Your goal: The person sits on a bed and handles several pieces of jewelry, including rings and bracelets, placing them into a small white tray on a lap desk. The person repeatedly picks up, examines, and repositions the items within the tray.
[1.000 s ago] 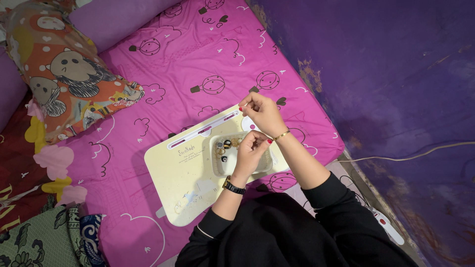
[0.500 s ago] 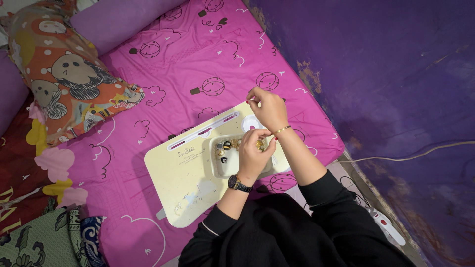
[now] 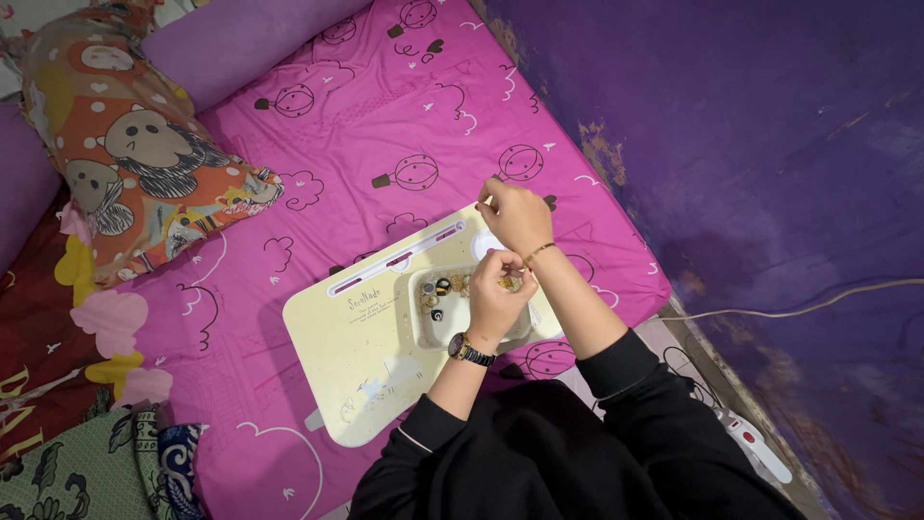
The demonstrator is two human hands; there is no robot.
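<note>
Since half a second ago: both hands nearly unmoved, right hand (image 3: 517,218) slightly lower. Head view: left hand (image 3: 496,294), fingers curled and pinched, hovers over shallow tray (image 3: 423,332) of small beads (image 3: 441,286); what it pinches is too small to tell. Right hand pinched at far edge of cream lap desk (image 3: 356,351); held item not discernible. Desk rests on pink bedsheet (image 3: 366,125).

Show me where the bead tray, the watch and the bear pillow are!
bead tray (image 3: 445,323), head view, bare pale floor of the tray.
watch (image 3: 460,348), head view, dial on the left wrist.
bear pillow (image 3: 144,144), head view, bear's face.
</note>
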